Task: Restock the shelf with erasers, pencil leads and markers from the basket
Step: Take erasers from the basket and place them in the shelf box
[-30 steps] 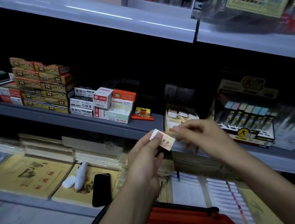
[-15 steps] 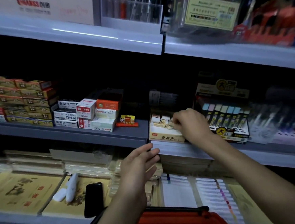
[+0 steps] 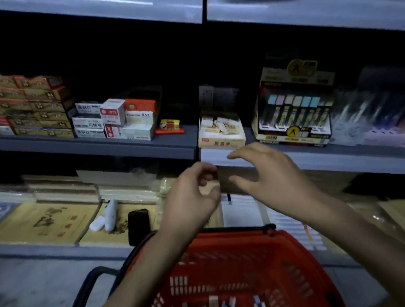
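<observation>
A cream display box of erasers (image 3: 221, 141) sits on the middle shelf (image 3: 147, 145), with several loose erasers inside. To its right stands a display of pencil leads (image 3: 292, 112). Both my hands hover in front of the shelf edge, below the eraser box and above the red basket (image 3: 289, 250). My left hand (image 3: 190, 198) has loosely curled fingers and holds nothing. My right hand (image 3: 263, 172) is spread, fingers relaxed, empty. Several small packs (image 3: 213, 306) lie at the basket's bottom.
Stacked boxes (image 3: 28, 106) and white and orange cartons (image 3: 118, 118) fill the left of the middle shelf. The lower shelf holds notebooks (image 3: 44, 224), a white device (image 3: 107, 215) and a black phone (image 3: 139, 223). An upper shelf (image 3: 307, 16) overhangs.
My right hand took the eraser from my left, set it in the eraser box, then drew back empty. The view tilted down toward the basket.
</observation>
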